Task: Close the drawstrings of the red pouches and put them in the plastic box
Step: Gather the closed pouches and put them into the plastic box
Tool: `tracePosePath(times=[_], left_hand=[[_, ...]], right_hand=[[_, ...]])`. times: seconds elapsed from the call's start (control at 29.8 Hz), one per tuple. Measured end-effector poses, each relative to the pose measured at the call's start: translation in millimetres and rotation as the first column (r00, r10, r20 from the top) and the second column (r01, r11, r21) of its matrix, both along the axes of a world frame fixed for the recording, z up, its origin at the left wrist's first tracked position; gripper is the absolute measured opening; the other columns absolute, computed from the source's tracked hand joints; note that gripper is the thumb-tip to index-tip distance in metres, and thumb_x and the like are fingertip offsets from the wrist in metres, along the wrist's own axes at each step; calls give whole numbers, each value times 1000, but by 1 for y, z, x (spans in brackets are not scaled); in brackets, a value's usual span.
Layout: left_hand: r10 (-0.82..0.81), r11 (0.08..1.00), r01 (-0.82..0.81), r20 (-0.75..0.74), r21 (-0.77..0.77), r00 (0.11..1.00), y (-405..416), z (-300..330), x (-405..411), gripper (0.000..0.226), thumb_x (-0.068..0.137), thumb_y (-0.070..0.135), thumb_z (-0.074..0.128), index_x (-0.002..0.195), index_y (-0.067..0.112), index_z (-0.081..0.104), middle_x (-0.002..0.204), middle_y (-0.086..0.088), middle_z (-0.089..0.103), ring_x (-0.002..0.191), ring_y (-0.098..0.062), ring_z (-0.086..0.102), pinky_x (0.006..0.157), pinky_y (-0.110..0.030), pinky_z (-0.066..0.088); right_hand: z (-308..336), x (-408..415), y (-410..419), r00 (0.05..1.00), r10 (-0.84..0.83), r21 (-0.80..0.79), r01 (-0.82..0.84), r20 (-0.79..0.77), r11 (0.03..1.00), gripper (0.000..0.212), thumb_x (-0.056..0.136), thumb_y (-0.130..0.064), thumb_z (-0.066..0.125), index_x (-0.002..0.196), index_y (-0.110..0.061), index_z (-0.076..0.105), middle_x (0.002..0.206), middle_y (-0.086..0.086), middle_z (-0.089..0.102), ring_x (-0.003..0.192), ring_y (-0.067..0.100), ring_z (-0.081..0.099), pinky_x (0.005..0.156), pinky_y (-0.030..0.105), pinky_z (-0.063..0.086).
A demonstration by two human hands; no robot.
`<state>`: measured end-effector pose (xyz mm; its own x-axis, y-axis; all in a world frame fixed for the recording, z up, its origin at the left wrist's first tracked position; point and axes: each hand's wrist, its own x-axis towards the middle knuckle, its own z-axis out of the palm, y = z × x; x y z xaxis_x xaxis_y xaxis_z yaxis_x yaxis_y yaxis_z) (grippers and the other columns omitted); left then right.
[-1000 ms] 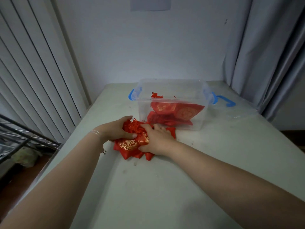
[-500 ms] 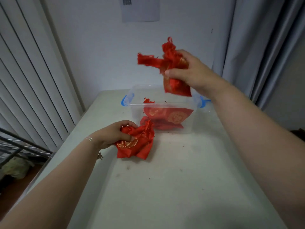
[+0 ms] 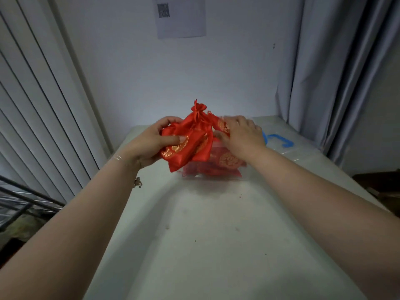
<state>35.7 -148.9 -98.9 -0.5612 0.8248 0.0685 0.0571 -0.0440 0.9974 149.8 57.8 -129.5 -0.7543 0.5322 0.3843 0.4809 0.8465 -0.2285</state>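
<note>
Head view
Left hand: the left hand is raised above the table, its fingers clenched around a bunch of red pouches, thumb lying across the gold print on the front.
Held pouches: red satin with gold pattern, hanging from the left hand in front of the box's near-left corner; one gathered neck with a tassel stands up at the top. How many pouches are in the bunch cannot be told.
Right hand: the right hand is just beside the left, over the box opening, back of the hand toward the camera; its fingers pinch another red pouch with gold print, which touches the bunch in the left hand. The fingertips are blurred.
Plastic box: the clear plastic box stands on the table behind the hands, partly hidden by them; a blue latch shows at its right side.
Pouches in the box: more red pouches lie inside, seen through the clear front wall, one showing a round gold emblem.
Lid: a clear lid with a blue handle lies flat on the table to the right of the box.
Table: the pale table is bare near the camera, with a few small specks.
Wrist: a thin bracelet circles the left wrist, a small charm dangling below it.
Surroundings: a paper sheet is stuck on the wall, vertical blinds at left, a grey curtain at right.
</note>
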Motion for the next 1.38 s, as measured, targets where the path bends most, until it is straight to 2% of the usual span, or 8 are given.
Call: tracePosePath(times=[0.13,0.37,0.5,0.64,0.84,0.94,1.14,1.38], left_hand=[[170,982,-171,22,80,985,24,14,-8,41,83,-3,65,113,23,54,109,-4,63,85,-21,66,71,-35,58],[416,907,-419,-210,32,885,64,12,-37,69,79,10,75,133,24,35,119,-11,55,99,-26,63,76,-39,58],[214,874,-394,-504,-284,837,72,-13,-49,82,81,45,70,145,26,23,138,-19,42,116,-33,52,97,-44,47],[-141,740,-492,-821,-459,554,75,-21,-40,63,90,63,41,141,27,40,156,-12,15,140,-38,23,114,-51,22],[-5,860,-469,-924,-198,382,51,-33,0,61,97,55,22,91,10,64,89,-6,65,86,-27,58,80,-40,46],[104,866,-501,-977,-2,184,35,-57,7,53,93,52,26,97,18,68,91,0,67,91,-24,58,82,-36,36],[108,848,-526,-993,72,39,35,-73,2,49,92,46,26,97,20,67,82,3,70,82,-26,60,81,-37,34],[131,855,-509,-991,103,19,34,-74,1,47,93,45,25,94,20,66,75,4,68,72,-26,58,76,-38,36]], right_hand=[[0,11,-8,956,37,-20,-33,292,999,68,89,-71,11,122,-27,52,111,3,66,111,26,58,111,52,14],[-10,33,-3,971,235,26,-234,-48,972,52,87,-65,44,124,-28,43,111,-5,61,92,19,62,74,31,44],[-16,41,4,956,292,146,-291,21,945,48,92,-60,34,95,-19,59,92,-3,65,84,23,59,72,28,28],[-19,36,5,954,276,197,-295,120,935,79,83,-72,8,82,-19,66,86,-1,64,91,21,53,89,37,36],[-33,48,61,782,50,-159,-188,-621,969,37,94,-34,47,114,-6,60,114,12,61,110,28,55,95,38,40],[-54,62,99,896,-184,-321,49,-405,946,37,90,-18,56,125,-5,52,128,15,56,120,32,51,98,38,39],[-89,72,107,942,-260,-256,310,212,916,60,94,-49,43,144,-17,32,148,6,38,134,28,37,105,42,31],[-101,73,101,909,-338,-30,355,245,934,46,95,-41,45,133,-16,47,137,8,42,125,29,37,99,39,32]])
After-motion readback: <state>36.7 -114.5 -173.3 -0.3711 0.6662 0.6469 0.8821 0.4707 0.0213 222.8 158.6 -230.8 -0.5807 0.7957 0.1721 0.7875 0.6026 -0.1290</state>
